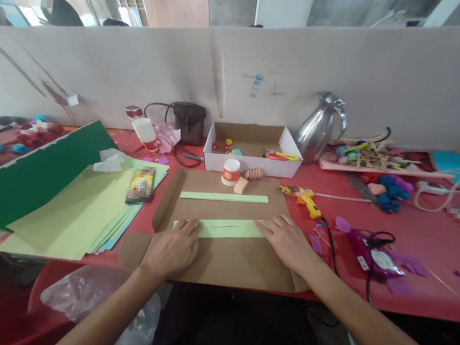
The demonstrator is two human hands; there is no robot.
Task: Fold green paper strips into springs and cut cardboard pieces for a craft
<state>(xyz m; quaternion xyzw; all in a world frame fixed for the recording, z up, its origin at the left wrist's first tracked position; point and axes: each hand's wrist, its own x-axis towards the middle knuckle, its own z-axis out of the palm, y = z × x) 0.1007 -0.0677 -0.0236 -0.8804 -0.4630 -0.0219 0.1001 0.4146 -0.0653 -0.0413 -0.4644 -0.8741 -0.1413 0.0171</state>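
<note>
At the far left a dark green sheet [34, 178] lies tilted over a stack of pale green papers [79, 216] on the red table [434, 240]. A crumpled bit of clear plastic [109, 160] rests on that stack, near its far edge.

The left hand [173, 249] lies palm down on the brown cardboard [224, 260], fingers stretched nearly flat and close together, their tips pressing the left end of the near green paper strip [223, 228]. It grips nothing; it only presses. The strip lies flat across the middle of the cardboard, running left to right between the two hands.

A second green strip [224, 197] lies parallel, farther away on the same cardboard. Beyond it stands a small red-and-white cup [230, 171], and behind that an open white box [253, 150].

The right hand [286, 240] rests flat as well, fingers extended and slightly spread, tips on the right end of the near strip, holding nothing.

Right of the cardboard lies a yellow glue gun [304, 196], farther back a steel jug [320, 127], and nearer right a purple glue gun [364, 251].
</note>
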